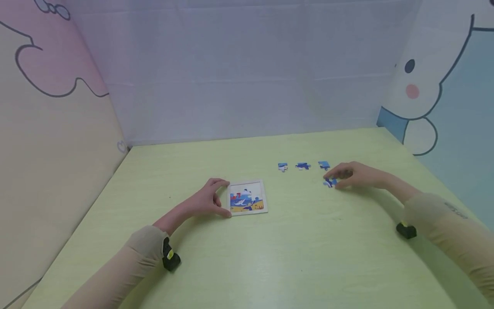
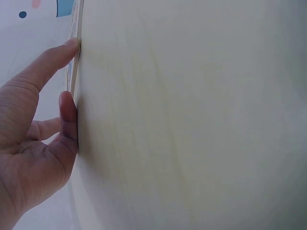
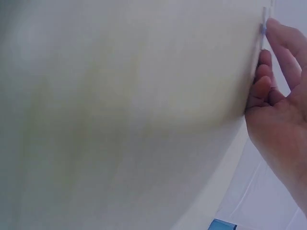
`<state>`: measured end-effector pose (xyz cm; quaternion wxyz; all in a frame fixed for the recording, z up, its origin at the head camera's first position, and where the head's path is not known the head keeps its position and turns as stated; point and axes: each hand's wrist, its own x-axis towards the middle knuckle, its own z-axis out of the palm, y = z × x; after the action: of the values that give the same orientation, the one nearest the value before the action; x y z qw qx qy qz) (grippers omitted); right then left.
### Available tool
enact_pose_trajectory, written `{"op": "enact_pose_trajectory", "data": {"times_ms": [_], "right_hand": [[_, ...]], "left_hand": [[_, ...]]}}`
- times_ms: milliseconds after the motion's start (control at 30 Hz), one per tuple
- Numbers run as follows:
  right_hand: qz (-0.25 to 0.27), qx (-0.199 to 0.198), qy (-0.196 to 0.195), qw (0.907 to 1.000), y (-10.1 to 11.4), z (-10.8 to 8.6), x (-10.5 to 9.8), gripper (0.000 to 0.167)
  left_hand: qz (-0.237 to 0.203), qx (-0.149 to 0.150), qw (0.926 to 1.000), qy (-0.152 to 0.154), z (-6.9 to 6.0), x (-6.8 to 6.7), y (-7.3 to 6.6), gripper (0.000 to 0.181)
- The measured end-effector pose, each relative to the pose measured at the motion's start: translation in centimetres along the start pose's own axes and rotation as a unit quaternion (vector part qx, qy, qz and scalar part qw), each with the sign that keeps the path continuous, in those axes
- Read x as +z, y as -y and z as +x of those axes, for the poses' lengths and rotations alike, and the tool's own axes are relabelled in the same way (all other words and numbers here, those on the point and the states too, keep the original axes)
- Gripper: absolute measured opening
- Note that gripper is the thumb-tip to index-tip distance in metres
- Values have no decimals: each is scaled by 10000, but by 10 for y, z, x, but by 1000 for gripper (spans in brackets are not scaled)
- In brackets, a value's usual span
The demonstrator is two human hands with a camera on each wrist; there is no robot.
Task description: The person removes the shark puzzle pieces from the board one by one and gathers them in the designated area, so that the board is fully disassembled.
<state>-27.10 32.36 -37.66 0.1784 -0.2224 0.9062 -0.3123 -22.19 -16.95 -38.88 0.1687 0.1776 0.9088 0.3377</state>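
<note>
A small square jigsaw puzzle tray (image 1: 264, 189) with a pale frame lies on the table, partly filled with a colourful sea picture. My left hand (image 1: 204, 199) holds the tray's left side, index finger at the far corner and thumb at the near one. In the left wrist view, the same hand (image 2: 36, 129) rests low at the tray's thin edge. Off to the right, my right hand (image 1: 356, 175) has thumb and index finger on either side of a blue-and-white puzzle piece (image 1: 329, 183), pinching it at the table surface. The right wrist view shows that hand (image 3: 283, 81) with some fingers curled under.
Beyond the right hand, three loose puzzle pieces lie in a row: a left one (image 1: 283, 167), a middle one (image 1: 302, 166) and a right one (image 1: 324, 165). A pale cloth wall (image 1: 247, 77) rises behind the light yellow-green table (image 1: 262, 262), with cartoon-printed panels at both sides.
</note>
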Motion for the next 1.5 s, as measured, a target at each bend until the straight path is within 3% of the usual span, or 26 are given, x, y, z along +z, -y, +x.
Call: {"op": "enact_pose_trajectory", "data": {"times_ms": [133,333,467,700,900,1233,1500], "right_hand": [[-11,-18,128,9999,6,2,-2,47],[-519,-146,-146,9984,34,9,1,39],[-509,-444,-267,9974,55,19,9,36],[-403,-832,-437,9948,88,42,33,36],[-210,-1040,-350,9937,122,57,52,40],[-270,-1015,-276,9941,154,82,92,46],[-305,-847,-228,9957,172,85,120,55]], "left_hand": [[-28,-9,10000,23,-2,1,-1,97],[15,-20,10000,-14,-3,1,-3,97],[32,-5,10000,-35,-4,1,-3,97],[9,10,10000,-11,-3,2,-3,98],[-14,4,10000,6,-3,2,-4,97],[-13,-26,10000,3,-2,4,-5,96],[-75,-12,10000,22,-2,5,-6,95]]}}
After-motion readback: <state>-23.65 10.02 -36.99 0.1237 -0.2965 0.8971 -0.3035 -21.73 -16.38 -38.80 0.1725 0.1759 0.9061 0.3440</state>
